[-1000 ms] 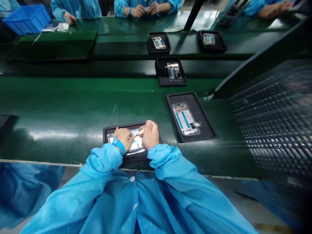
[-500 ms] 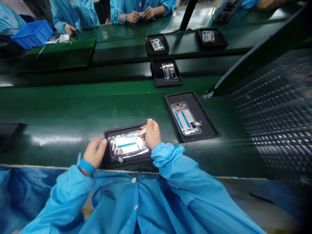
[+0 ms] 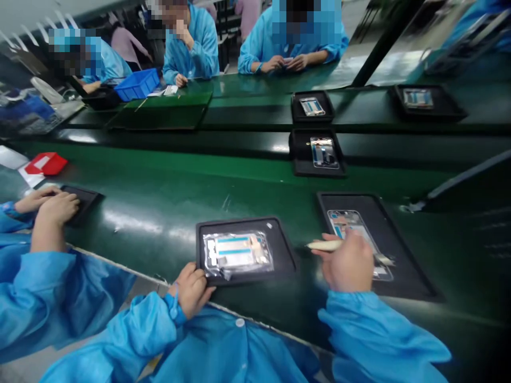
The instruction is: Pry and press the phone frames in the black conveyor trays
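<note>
My left hand [image 3: 194, 290] is closed on the near left corner of a black tray [image 3: 285, 260]. In that tray lies a phone frame [image 3: 235, 247] in clear film, with two blue strips across its pale middle. My right hand [image 3: 351, 266] grips a cream pen-shaped tool [image 3: 327, 245] with a dark pointed tip aimed left. This hand is above a second black tray [image 3: 403, 255] and hides part of the phone frame [image 3: 343, 219] in it. Whether the hand touches that frame I cannot tell.
Two more trays with phone parts, a middle tray [image 3: 297, 159] and a back tray [image 3: 296, 113], stand beyond on the green bench [image 3: 159, 186]. At left, a co-worker's hands [image 3: 56, 207] rest by another tray [image 3: 90, 199]. A metal post [image 3: 459, 183] slants at right.
My right hand has moved right with the tool, from the near tray to the second tray. My left hand has taken hold of the near tray's corner. The view has swung left and up.
</note>
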A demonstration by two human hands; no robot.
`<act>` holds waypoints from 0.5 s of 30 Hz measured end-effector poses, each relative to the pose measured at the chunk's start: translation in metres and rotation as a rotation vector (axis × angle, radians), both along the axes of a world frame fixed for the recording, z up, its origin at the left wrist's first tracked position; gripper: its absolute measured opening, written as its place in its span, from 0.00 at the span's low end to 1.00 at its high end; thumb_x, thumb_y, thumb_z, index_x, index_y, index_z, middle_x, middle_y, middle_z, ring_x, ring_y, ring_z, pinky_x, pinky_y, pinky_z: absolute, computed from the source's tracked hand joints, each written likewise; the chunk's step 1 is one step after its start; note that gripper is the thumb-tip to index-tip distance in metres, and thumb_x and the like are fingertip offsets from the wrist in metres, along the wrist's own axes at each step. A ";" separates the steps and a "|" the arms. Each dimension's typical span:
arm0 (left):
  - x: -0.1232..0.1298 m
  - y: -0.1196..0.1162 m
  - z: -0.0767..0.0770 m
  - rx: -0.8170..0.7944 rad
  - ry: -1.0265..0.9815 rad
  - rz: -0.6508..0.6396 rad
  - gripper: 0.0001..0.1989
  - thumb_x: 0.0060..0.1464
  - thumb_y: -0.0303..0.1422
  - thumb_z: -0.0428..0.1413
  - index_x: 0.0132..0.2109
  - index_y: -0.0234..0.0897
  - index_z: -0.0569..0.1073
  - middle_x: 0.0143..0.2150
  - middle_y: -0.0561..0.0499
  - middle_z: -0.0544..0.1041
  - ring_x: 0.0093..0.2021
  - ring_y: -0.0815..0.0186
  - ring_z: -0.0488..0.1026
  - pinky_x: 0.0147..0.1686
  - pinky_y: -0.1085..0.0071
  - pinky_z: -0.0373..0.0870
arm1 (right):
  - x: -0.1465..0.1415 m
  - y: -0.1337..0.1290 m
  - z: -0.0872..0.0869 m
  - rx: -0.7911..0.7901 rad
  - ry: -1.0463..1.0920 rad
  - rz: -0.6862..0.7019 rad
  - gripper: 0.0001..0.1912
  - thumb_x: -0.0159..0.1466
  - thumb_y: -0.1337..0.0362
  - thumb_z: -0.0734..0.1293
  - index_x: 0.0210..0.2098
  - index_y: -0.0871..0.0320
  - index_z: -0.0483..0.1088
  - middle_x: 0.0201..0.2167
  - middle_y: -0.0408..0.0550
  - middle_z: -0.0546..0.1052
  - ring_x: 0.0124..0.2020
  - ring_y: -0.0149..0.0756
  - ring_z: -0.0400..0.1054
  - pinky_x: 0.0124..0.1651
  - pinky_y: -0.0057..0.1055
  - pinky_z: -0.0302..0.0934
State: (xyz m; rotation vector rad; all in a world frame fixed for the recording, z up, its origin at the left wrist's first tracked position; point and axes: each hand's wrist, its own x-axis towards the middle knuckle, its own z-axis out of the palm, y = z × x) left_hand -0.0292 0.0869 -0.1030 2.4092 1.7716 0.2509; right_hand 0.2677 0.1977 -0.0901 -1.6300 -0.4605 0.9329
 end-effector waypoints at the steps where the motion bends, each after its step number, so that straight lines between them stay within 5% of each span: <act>1: -0.005 0.008 0.003 0.064 0.030 0.044 0.13 0.54 0.40 0.45 0.28 0.42 0.69 0.32 0.51 0.73 0.37 0.63 0.69 0.44 0.65 0.68 | 0.000 0.002 0.003 0.013 0.009 -0.035 0.15 0.59 0.51 0.53 0.35 0.55 0.59 0.22 0.41 0.68 0.19 0.32 0.66 0.18 0.28 0.64; 5: -0.041 0.054 0.015 0.278 0.168 0.348 0.20 0.54 0.44 0.42 0.24 0.36 0.66 0.24 0.46 0.69 0.28 0.61 0.68 0.32 0.62 0.68 | -0.005 0.015 0.004 0.017 -0.010 -0.087 0.15 0.57 0.50 0.56 0.33 0.56 0.60 0.20 0.41 0.68 0.19 0.33 0.66 0.18 0.27 0.62; 11: -0.118 0.127 0.022 0.291 0.182 1.071 0.22 0.49 0.51 0.42 0.20 0.37 0.60 0.16 0.52 0.57 0.26 0.57 0.66 0.27 0.55 0.67 | -0.010 0.053 -0.014 -0.107 -0.115 0.280 0.23 0.56 0.46 0.57 0.38 0.60 0.63 0.19 0.42 0.69 0.19 0.32 0.66 0.21 0.26 0.61; 13: -0.132 0.142 0.016 0.119 0.161 1.133 0.20 0.47 0.49 0.43 0.19 0.38 0.58 0.16 0.52 0.57 0.28 0.54 0.67 0.28 0.54 0.67 | -0.006 0.071 -0.011 -0.159 -0.333 0.423 0.21 0.58 0.48 0.56 0.39 0.59 0.65 0.24 0.46 0.72 0.25 0.34 0.68 0.27 0.28 0.62; 15: -0.134 0.149 0.003 0.014 0.157 1.042 0.17 0.46 0.47 0.43 0.23 0.38 0.61 0.21 0.50 0.64 0.33 0.52 0.69 0.30 0.55 0.68 | 0.000 0.091 -0.004 -0.199 -0.648 0.545 0.16 0.61 0.55 0.55 0.38 0.59 0.67 0.31 0.51 0.73 0.34 0.38 0.69 0.36 0.32 0.62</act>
